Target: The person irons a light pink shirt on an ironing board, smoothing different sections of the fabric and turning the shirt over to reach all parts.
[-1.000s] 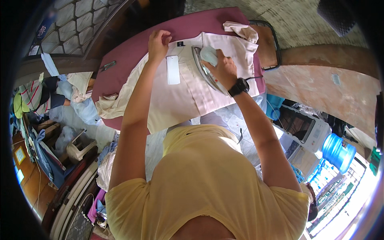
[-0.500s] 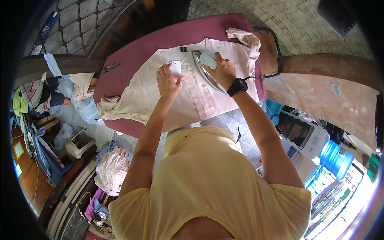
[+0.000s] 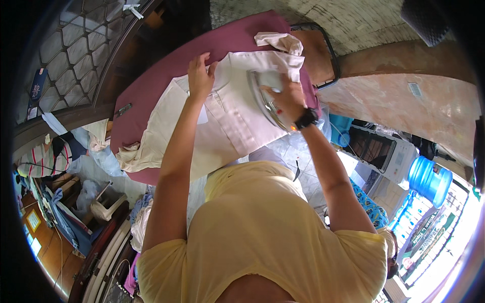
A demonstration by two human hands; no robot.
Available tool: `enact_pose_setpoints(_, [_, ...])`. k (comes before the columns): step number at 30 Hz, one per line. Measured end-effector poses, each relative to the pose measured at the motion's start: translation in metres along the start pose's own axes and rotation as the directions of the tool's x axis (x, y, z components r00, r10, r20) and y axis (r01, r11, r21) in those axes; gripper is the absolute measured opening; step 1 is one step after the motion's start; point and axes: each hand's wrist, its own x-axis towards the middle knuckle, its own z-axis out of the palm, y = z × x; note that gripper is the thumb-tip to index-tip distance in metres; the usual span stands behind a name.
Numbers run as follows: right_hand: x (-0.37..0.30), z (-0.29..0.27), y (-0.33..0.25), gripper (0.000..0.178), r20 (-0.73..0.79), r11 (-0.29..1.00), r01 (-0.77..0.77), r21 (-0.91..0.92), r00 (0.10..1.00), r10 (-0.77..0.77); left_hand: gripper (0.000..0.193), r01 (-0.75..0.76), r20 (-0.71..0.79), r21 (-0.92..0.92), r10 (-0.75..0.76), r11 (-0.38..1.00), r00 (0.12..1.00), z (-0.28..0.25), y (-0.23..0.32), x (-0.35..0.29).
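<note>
A cream button-front shirt (image 3: 237, 113) lies spread on a maroon-covered ironing board (image 3: 242, 33). My right hand (image 3: 290, 98) grips a clothes iron (image 3: 258, 96), its pale top and metal soleplate edge blurred by motion. The iron rests over the shirt, right of the button strip. My left hand (image 3: 201, 76) is at the shirt's upper edge near the collar, thumb apart from the fingers, with nothing seen in it. Beside my left forearm, a small flat white object (image 3: 203, 116) lies on the shirt, partly hidden by the arm.
A metal lattice gate (image 3: 76, 55) stands at the far left. To the right are a brown board (image 3: 310, 55), a white appliance (image 3: 399, 156) and a blue water jug (image 3: 429, 179). Another person (image 3: 371, 207) shows partly behind my right arm. Clothes and plastic bags crowd the left side.
My left hand has left the white object and moved up toward the collar. The iron stays in my right hand, now angled a little differently on the shirt. The whole view has shifted slightly.
</note>
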Motion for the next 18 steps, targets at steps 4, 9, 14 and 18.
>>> enact_pose_setpoints(4, [0.038,-0.05,0.1,0.065,-0.427,0.992,0.102,0.08,0.902,-0.058,0.03,0.126,-0.028,-0.041,-0.127,0.991,0.991,0.009,-0.004,0.026])
enact_pose_setpoints(9, [0.135,-0.078,0.171,0.075,-0.244,0.983,-0.177,0.048,0.952,0.184,0.024,0.148,-0.232,-0.026,-0.15,0.989,0.961,-0.041,-0.024,-0.01])
enact_pose_setpoints(14, [0.179,-0.037,0.196,0.084,-0.305,0.983,-0.168,-0.072,0.942,0.138,0.03,0.357,-0.227,0.443,-0.283,0.822,0.932,-0.14,-0.103,-0.115])
enact_pose_setpoints(18, [0.191,-0.027,0.222,0.104,-0.225,0.978,-0.206,-0.038,0.955,0.192,0.039,0.455,-0.238,0.507,-0.389,0.732,0.89,-0.176,-0.128,-0.178])
